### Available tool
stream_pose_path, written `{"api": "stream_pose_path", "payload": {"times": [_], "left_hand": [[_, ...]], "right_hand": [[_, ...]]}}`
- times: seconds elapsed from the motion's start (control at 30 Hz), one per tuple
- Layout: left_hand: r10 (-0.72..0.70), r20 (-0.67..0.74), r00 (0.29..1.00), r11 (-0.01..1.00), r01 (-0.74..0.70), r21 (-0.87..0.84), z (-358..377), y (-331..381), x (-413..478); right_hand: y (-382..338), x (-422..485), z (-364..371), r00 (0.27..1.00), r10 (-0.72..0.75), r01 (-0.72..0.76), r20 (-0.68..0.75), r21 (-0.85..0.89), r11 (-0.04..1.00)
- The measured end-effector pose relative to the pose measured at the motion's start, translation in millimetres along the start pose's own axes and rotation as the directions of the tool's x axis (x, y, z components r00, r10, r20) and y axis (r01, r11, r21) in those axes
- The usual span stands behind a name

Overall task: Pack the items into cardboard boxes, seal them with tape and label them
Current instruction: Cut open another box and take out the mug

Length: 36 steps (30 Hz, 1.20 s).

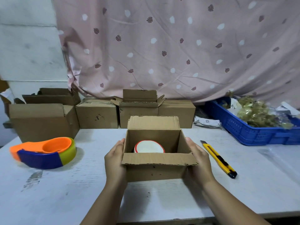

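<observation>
A small open cardboard box point(155, 172) stands on the white table point(65, 184) right in front of me. Inside it lies a round white item with a red rim point(149, 146). My left hand point(115, 161) presses flat against the box's left side and my right hand point(198, 159) against its right side, so both hold the box. The back flap stands up and the front flap folds outward. A tape dispenser point(43, 152), orange and blue with a yellowish tape roll, lies to the left.
A yellow utility knife point(219, 159) lies just right of the box. Several cardboard boxes point(97, 113) line the table's back edge. A blue crate point(253, 127) with goods in plastic bags sits at the back right. A pink patterned curtain point(178, 46) hangs behind.
</observation>
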<state>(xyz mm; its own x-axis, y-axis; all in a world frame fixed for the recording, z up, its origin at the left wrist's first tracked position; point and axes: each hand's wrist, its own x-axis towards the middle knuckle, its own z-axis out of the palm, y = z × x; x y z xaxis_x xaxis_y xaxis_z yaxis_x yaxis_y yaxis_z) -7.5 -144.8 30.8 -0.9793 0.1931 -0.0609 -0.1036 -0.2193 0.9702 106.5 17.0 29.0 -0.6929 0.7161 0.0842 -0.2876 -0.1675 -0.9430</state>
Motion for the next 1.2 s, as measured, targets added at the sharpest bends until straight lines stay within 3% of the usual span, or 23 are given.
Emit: {"api": "stream_pose_path", "payload": {"times": [0.2, 0.3, 0.37, 0.43, 0.47, 0.5, 0.53, 0.6, 0.7, 0.87, 0.93, 1.07, 1.2], "left_hand": [[0.047, 0.164, 0.985, 0.986, -0.072, 0.152, -4, 16, -11], [0.132, 0.238, 0.962, 0.863, -0.23, 0.451, -22, 34, 6], [0.308, 0.3, 0.903, 0.629, -0.43, 0.648, -23, 55, 17], [0.471, 0.444, 0.763, 0.235, -0.593, 0.77, -13, 77, 21], [0.5, 0.558, 0.662, 0.039, -0.661, 0.749, -4, 87, 22], [0.453, 0.69, 0.565, -0.114, -0.731, 0.673, 5, 94, 25], [0.333, 0.806, 0.489, -0.201, -0.799, 0.568, 15, 98, 26], [0.006, 0.904, 0.427, -0.212, -0.883, 0.418, 31, 97, 29], [-0.329, 0.803, 0.496, -0.249, -0.866, 0.433, 43, 89, 33], [-0.384, 0.774, 0.504, -0.316, -0.859, 0.402, 47, 80, 36], [-0.404, 0.769, 0.496, -0.285, -0.867, 0.409, 45, 79, 39], [-0.443, 0.793, 0.418, -0.165, -0.907, 0.387, 32, 86, 45], [-0.449, 0.813, 0.37, -0.216, -0.928, 0.304, 21, 85, 45]], "right_hand": [[-14, 13, -9, 0.999, 0.041, -0.026, 0.036, -0.333, 0.942], [-33, 23, -15, 0.996, 0.067, -0.027, 0.055, -0.542, 0.84], [-54, 29, -11, 0.996, 0.017, 0.045, 0.083, -0.681, 0.731], [-76, 32, -1, 0.968, -0.158, 0.248, 0.195, -0.83, 0.499], [-86, 32, 7, 0.926, -0.234, 0.364, 0.295, -0.86, 0.358], [-94, 32, 16, 0.88, -0.255, 0.459, 0.402, -0.856, 0.235], [-99, 33, 26, 0.845, -0.211, 0.525, 0.492, -0.838, 0.15], [-101, 32, 43, 0.809, 0.021, 0.586, 0.587, -0.81, 0.033], [-85, 34, 58, 0.762, 0.4, 0.601, 0.509, -0.785, -0.147], [-75, 43, 66, 0.727, 0.555, 0.58, 0.404, -0.793, -0.183], [-76, 45, 69, 0.709, 0.596, 0.58, 0.376, -0.792, -0.191], [-69, 50, 72, 0.695, 0.648, 0.596, 0.312, -0.754, -0.277], [-56, 51, 72, 0.7, 0.628, 0.599, 0.339, -0.758, -0.258]]}}
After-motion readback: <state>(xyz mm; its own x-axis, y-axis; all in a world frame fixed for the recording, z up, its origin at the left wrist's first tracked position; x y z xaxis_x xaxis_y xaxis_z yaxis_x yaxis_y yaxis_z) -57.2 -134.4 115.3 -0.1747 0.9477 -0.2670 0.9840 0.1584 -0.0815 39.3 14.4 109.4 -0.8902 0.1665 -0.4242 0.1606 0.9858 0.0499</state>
